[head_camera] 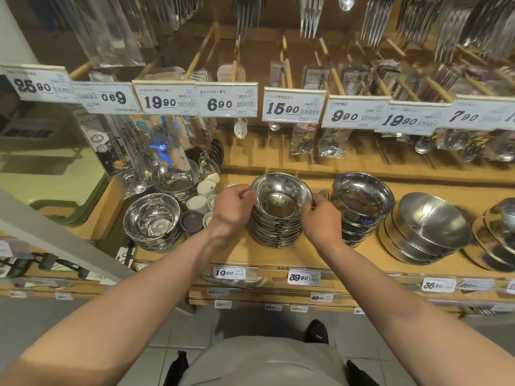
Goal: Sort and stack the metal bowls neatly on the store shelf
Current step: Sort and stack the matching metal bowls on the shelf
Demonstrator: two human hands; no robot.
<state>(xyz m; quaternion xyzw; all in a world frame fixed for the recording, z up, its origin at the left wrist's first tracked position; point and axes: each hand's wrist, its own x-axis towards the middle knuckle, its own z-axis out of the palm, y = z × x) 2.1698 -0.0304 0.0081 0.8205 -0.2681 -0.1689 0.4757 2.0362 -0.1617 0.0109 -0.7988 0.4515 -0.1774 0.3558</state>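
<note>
Shelf (292,254) of light wood carries several piles of metal bowls along its length; near the middle of its front edge stands the stack of shallow bowls (276,232), with the top bowl (281,197) tilted toward the viewer. Left hand (232,207) pinches that bowl's left rim with curled fingers, and right hand (320,220) grips its right rim. Small white cups (204,196) sit just left of the stack
</note>
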